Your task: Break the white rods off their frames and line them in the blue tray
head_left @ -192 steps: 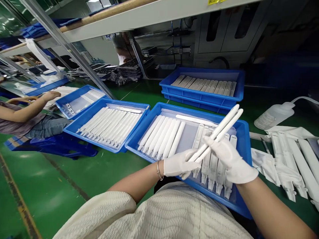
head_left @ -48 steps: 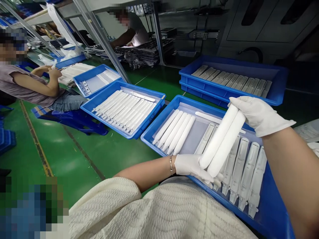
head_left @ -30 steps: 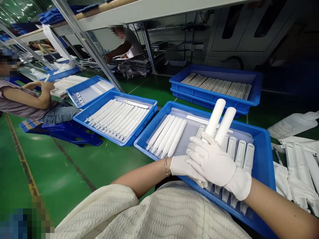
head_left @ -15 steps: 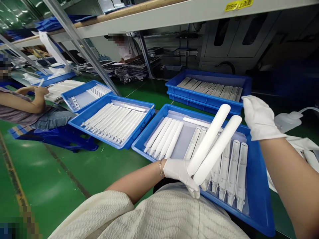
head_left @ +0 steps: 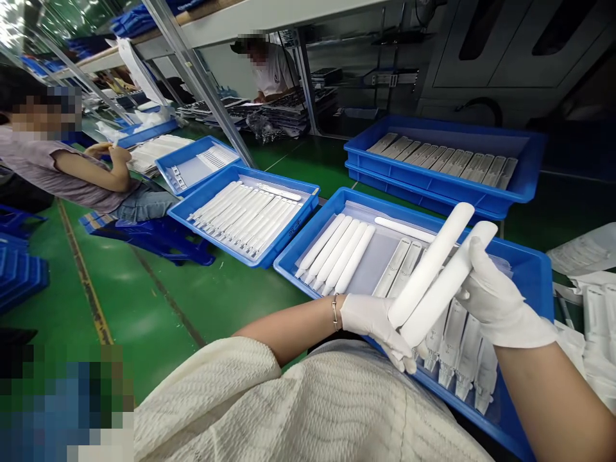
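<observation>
My gloved left hand [head_left: 373, 321] is closed around the lower ends of two long white rounded plastic pieces [head_left: 432, 264], which tilt up to the right side by side. My gloved right hand [head_left: 498, 298] grips the upper part of the right-hand piece, its thumb lying on top. Both hands are over a blue tray [head_left: 536, 256]. Inside that tray, several similar white pieces [head_left: 337, 250] lie in a row on the left. Several clear-grey slim pieces [head_left: 399, 263] with notched ends lie on the right, partly hidden by my hands.
Another blue tray [head_left: 260, 260] of white pieces stands to the left, with a further tray [head_left: 161, 163] behind it. Stacked blue trays [head_left: 353, 170] stand at the back. A translucent bottle [head_left: 584, 250] is at the right. A seated person [head_left: 91, 167] works on the left.
My right hand has come in from the tray's far right corner and taken hold of the right-hand white piece. My left hand still holds both pieces. The view has shifted.
</observation>
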### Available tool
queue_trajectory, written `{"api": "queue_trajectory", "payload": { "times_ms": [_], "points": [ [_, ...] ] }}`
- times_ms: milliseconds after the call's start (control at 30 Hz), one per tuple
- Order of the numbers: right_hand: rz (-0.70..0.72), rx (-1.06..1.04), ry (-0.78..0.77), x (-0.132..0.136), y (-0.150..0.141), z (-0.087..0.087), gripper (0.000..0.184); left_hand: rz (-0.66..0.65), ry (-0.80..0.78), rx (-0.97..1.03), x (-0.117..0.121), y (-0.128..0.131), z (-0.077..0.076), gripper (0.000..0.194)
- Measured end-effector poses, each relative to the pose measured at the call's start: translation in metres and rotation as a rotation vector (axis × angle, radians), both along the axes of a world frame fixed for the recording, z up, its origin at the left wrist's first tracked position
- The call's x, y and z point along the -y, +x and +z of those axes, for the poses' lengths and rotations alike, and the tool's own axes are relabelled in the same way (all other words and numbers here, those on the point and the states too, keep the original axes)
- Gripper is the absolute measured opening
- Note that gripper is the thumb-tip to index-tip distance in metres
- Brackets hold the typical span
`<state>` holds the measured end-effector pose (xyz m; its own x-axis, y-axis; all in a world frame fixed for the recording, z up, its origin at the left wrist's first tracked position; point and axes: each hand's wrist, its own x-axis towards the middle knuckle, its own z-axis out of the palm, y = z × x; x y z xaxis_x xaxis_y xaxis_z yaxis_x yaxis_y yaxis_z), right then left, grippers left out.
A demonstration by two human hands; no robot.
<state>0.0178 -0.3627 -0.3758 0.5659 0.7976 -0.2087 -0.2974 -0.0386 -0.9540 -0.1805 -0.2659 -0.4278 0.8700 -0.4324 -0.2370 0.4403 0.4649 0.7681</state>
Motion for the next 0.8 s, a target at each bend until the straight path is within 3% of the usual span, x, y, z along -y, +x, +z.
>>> {"api": "queue_trajectory", "payload": {
  "times_ms": [100,233,300,400,433,500,600,700,800],
  "points": [
    [0.049,-0.216,0.007,0.004,-0.002,0.001,0.044,-0.009,-0.003,-0.002,0.002,0.001,0.002,0.055],
    [-0.058,-0.264,-0.024,0.005,-0.004,0.004,0.035,0.049,0.122,-0.015,0.006,0.003,0.013,0.053],
    [-0.125,-0.226,-0.018,0.004,-0.006,0.007,0.036,0.219,0.362,-0.005,0.009,0.002,0.021,0.057],
    [-0.221,-0.147,-0.031,0.003,-0.01,0.011,0.033,0.519,0.885,0.068,0.012,-0.001,0.031,0.081],
    [-0.244,-0.128,-0.035,0.003,-0.01,0.012,0.033,0.558,1.011,0.088,0.013,-0.003,0.033,0.085],
    [-0.273,-0.102,-0.027,0.004,-0.012,0.014,0.036,0.546,1.105,0.087,0.013,-0.005,0.031,0.083],
    [-0.242,-0.089,0.001,0.006,-0.012,0.017,0.036,0.556,0.938,0.076,0.011,-0.003,0.02,0.073],
    [-0.166,-0.097,0.036,0.007,-0.011,0.019,0.038,0.598,0.599,0.116,0.009,0.002,0.008,0.065],
    [-0.165,-0.082,0.069,0.007,-0.008,0.019,0.04,0.569,0.324,0.104,0.009,0.006,0.007,0.065]
  ]
}}
